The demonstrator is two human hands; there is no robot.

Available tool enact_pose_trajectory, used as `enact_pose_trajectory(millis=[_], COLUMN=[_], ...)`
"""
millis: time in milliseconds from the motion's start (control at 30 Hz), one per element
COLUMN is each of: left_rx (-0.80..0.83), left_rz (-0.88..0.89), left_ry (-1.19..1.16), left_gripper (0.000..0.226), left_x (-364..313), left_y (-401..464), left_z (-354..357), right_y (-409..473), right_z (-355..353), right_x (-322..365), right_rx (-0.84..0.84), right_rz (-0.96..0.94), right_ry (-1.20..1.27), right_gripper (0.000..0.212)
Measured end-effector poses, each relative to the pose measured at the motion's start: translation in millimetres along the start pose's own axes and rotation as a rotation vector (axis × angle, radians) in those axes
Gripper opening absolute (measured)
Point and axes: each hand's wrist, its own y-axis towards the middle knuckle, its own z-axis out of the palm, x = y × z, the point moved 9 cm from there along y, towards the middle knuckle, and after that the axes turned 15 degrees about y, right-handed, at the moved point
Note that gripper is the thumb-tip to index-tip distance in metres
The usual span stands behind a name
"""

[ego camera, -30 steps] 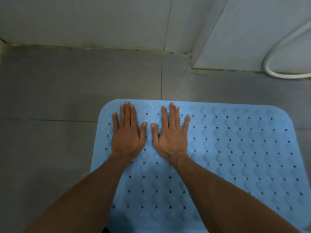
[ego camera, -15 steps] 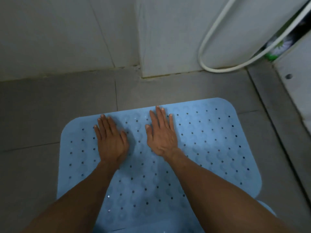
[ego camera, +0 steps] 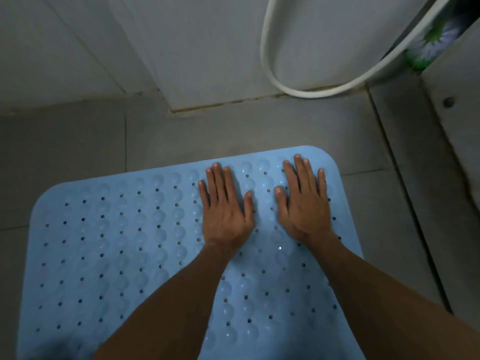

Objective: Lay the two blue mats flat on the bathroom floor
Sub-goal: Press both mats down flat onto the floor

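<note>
Both palms have slid across to the blue mat [ego camera: 117, 255]'s corner at one o'clock, pressing it down. Left hand [ego camera: 226, 211] flat, fingers close together; right hand [ego camera: 305, 203] flat, fingers slightly fanned. The mat lies on the grey floor [ego camera: 78, 141], looking smooth. Second mat isn't clearly visible, so that likely comes next.

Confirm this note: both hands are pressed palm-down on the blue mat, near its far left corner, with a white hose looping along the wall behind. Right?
Not quite. In the head view the left hand and right hand press palm-down on the blue mat near its far right corner, not the left. The white hose does loop along the wall behind.
</note>
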Motion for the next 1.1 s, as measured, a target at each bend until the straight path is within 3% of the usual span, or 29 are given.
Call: enact_pose_trajectory(millis=[200, 600, 800, 933, 1100], left_rx=[0.092, 0.155, 0.12, 0.058, 0.065], left_rz=[0.002, -0.004, -0.022, -0.133, -0.106], left_ry=[0.017, 0.019, -0.031, -0.09, -0.053], left_gripper=[0.073, 0.074, 0.072, 0.063, 0.066], left_x=[-2, 0, 2, 7, 4], left_y=[4, 7, 8, 11, 13], left_z=[-2, 1, 0, -2, 0], right_y=[7, 10, 17, 16, 16], right_z=[-6, -8, -12, -10, -11], right_x=[-2, 5, 1, 3, 3], right_rx=[-0.041, -0.109, -0.199, -0.181, -0.173], right_rz=[0.074, 0.025, 0.131, 0.129, 0.146], right_ry=[0.081, -0.093, -0.035, -0.076, -0.06], right_gripper=[0.056, 0.054, 0.046, 0.049, 0.049])
